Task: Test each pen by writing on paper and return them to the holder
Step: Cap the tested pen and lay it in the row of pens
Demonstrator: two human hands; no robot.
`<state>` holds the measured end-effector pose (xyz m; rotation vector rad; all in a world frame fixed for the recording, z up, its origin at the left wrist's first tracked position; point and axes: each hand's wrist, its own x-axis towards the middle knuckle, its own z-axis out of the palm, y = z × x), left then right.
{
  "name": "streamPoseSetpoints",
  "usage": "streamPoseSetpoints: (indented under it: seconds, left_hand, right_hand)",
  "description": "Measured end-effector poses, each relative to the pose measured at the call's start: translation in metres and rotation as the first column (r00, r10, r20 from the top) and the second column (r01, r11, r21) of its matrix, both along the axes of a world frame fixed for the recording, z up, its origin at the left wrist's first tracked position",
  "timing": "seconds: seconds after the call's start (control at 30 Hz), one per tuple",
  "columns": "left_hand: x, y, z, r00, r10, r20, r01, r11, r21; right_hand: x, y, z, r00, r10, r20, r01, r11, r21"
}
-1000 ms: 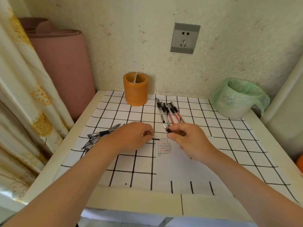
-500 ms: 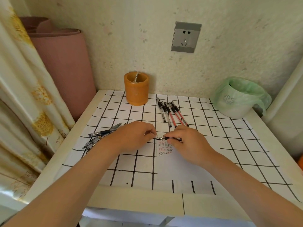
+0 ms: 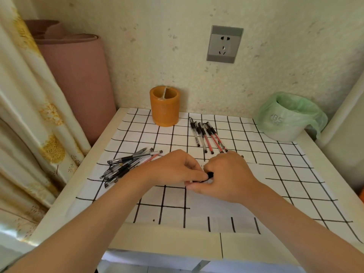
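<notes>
The left hand (image 3: 173, 168) and right hand (image 3: 226, 179) meet over the paper (image 3: 216, 210), both pinching one pen (image 3: 210, 175) with curled fingers. The holder (image 3: 165, 109) stands well behind.

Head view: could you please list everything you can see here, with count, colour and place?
pen holder: one, orange, back by wall.
row of pens: about five, black and red, right of holder.
heap of pens: several, mostly black, table's left.
held pen: one, black-capped, centre front.
paper: one, white, under the held pen.
grid cloth: one, white-and-black, covering table.
table: one, cream, room corner.
bin: one, green-bagged, back right.
socket: one, grey, on wall.
rolled mat: one, pink, far left.
curtain: one, cream-and-yellow, left edge.
left grip: one, pinching held pen.
right grip: one, pinching held pen.
</notes>
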<state>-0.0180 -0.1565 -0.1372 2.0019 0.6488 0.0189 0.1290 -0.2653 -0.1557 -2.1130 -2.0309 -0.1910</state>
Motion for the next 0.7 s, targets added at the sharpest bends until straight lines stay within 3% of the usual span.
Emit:
streamPoseSetpoints:
  seconds: [0.2, 0.37, 0.5, 0.7]
  left_hand:
    - [0.002, 0.000, 0.000, 0.999, -0.006, -0.037, 0.005, 1.000, -0.024]
    - [-0.003, 0.011, 0.001, 0.998, 0.005, -0.063, -0.001, 0.998, 0.069]
    - [-0.014, 0.028, 0.002, 0.984, 0.179, -0.004, -0.169, 0.936, 0.309]
    - [-0.025, 0.047, -0.003, 0.910, 0.373, 0.180, -0.413, 0.844, 0.341]
  right_hand:
    - [-0.007, -0.002, 0.000, 0.991, -0.120, -0.063, 0.118, 0.993, -0.029]
    - [-0.002, 0.001, 0.000, 0.989, 0.014, -0.145, -0.021, 0.999, -0.048]
    - [0.010, 0.008, -0.006, 0.948, 0.072, -0.310, -0.073, 0.997, 0.008]
    - [0.014, 0.027, -0.004, 0.931, -0.001, -0.366, 0.006, 1.000, 0.013]
